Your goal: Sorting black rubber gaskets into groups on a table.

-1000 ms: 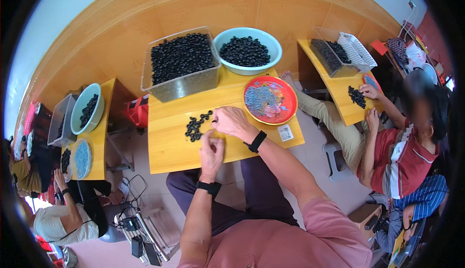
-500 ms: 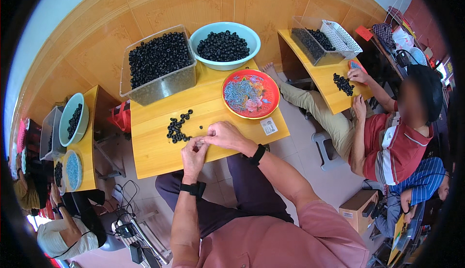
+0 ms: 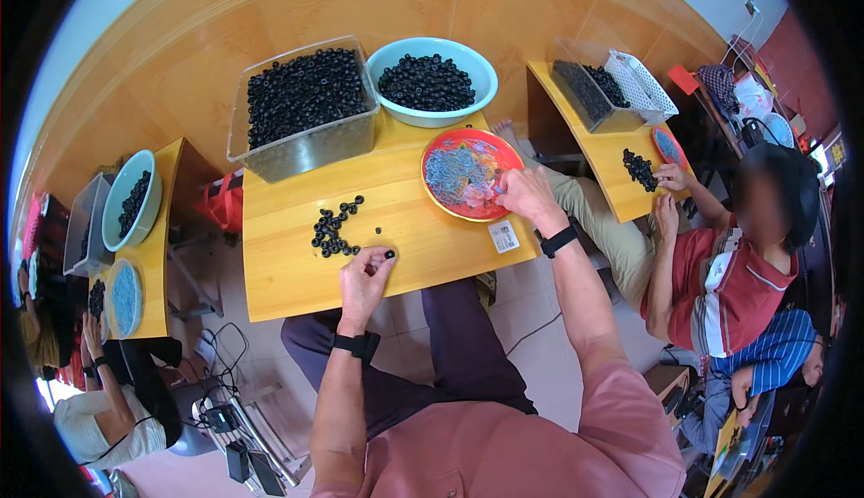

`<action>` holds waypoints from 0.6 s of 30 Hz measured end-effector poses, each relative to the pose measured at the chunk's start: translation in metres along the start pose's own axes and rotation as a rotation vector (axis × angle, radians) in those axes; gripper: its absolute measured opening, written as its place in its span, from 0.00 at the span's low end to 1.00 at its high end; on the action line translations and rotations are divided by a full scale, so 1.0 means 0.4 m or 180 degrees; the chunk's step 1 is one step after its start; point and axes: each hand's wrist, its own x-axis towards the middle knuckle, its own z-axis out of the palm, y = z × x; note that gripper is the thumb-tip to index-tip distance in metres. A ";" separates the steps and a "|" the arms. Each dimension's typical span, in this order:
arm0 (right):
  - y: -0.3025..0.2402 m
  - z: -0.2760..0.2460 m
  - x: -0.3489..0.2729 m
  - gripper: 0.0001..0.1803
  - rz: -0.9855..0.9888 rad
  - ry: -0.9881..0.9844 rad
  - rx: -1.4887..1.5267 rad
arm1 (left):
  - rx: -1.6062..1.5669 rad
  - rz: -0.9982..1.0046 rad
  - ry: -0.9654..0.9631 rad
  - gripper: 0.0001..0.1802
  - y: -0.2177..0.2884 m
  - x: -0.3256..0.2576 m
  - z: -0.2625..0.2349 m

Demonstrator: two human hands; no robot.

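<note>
My left hand [image 3: 364, 284] is closed over the table's front edge, with a small black ring-shaped part [image 3: 390, 254] pinched between thumb and finger. Just beyond it a loose cluster of the same black parts [image 3: 330, 234] lies on the yellow tabletop, and one smaller black piece [image 3: 378, 230] lies apart to the right. My right hand [image 3: 529, 194] reaches over the right side of a red flowered tray [image 3: 457, 214]. Its fingers are pinched together at the tray; whatever they hold is too small to make out. Thin blue-grey pieces [image 3: 454, 170] are heaped in the tray.
A clear plastic bin [image 3: 301, 158] and a light-blue basin [image 3: 435, 119], both full of black parts, stand at the table's back. A white label [image 3: 503, 236] lies near the right edge. Co-workers sit at tables [image 3: 598, 152] on either side.
My hands were together near the table's front edge; now they are apart. The right one has moved right and away from me to the red tray. A black part now shows in my left fingers.
</note>
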 end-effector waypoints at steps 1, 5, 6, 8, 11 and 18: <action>-0.003 0.005 0.004 0.11 -0.0010 -0.0069 -0.0025 | -0.0039 0.0020 0.0010 0.10 0.000 0.000 0.003; -0.010 0.032 0.008 0.10 0.0032 -0.0096 -0.0030 | -0.0099 -0.0078 -0.0074 0.09 0.002 -0.001 0.001; -0.007 0.038 0.012 0.10 0.0022 -0.0040 -0.0040 | -0.0099 -0.0073 -0.0077 0.09 0.004 -0.001 0.001; -0.002 0.044 0.013 0.11 0.0011 0.0010 -0.0037 | -0.0055 -0.0138 -0.0090 0.08 0.008 -0.001 0.001; -0.011 0.041 -0.001 0.10 -0.0086 0.0104 0.0294 | -0.0129 -0.0119 -0.0106 0.08 0.007 -0.002 0.001; -0.186 0.020 -0.084 0.07 -0.0706 0.0088 0.2512 | -0.0231 -0.0081 0.0028 0.09 -0.018 0.002 -0.005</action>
